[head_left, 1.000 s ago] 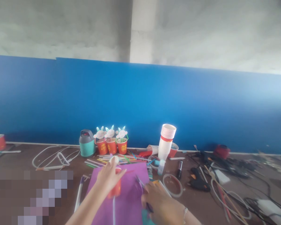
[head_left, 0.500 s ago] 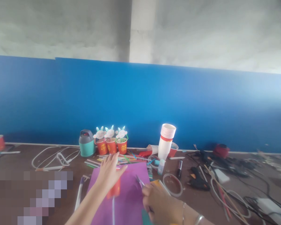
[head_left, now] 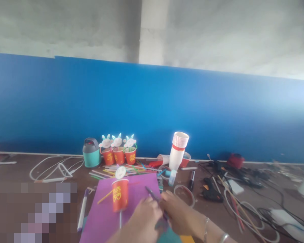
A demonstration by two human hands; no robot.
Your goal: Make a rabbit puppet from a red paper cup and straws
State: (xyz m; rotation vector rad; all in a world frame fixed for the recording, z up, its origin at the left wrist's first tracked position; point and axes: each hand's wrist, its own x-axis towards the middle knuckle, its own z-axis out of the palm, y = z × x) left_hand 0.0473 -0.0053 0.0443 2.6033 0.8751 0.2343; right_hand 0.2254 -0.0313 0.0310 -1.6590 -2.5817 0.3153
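Apparently, gold double-happiness lettering [head_left: 117, 194] marks the red cup [head_left: 121, 195].

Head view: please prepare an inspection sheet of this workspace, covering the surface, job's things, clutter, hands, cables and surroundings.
Surface: brown table, partly covered by a purple sheet.
Job's things: red paper cup with gold markings, white disc above its rim; scissors.
Clutter: stacked paper cups, black marker, black glue gun.
Hands: left hand and right hand meet at the scissors; grip unclear.
Cables: white cable looped at left, black cables tangled at right.
Surroundings: blue partition, grey wall.
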